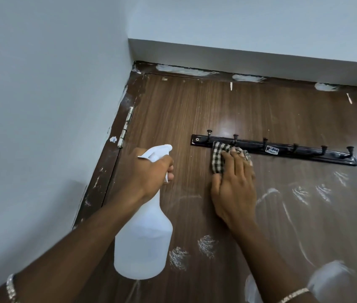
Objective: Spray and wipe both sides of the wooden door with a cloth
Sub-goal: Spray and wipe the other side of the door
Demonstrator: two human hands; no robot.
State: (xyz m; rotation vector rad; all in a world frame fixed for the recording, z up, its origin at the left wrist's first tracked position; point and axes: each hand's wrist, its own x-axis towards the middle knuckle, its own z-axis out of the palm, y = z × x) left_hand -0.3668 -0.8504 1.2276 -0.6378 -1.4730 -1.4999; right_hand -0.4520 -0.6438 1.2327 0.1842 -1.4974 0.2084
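Note:
The brown wooden door (227,106) fills the middle and right of the head view, with white foam spots and wet streaks on its lower part. My left hand (151,173) grips the neck and trigger of a white spray bottle (143,239), nozzle up, held just in front of the door's left side. My right hand (233,186) presses a checked cloth (220,157) flat against the door, right under the left end of a black hook rail (282,149). Most of the cloth is hidden under my fingers.
The rail carries several black hooks sticking out from the door. A metal hinge (126,127) sits on the door's left edge beside the dark frame. Pale walls (42,106) stand to the left and above. White paint smears mark the top of the frame.

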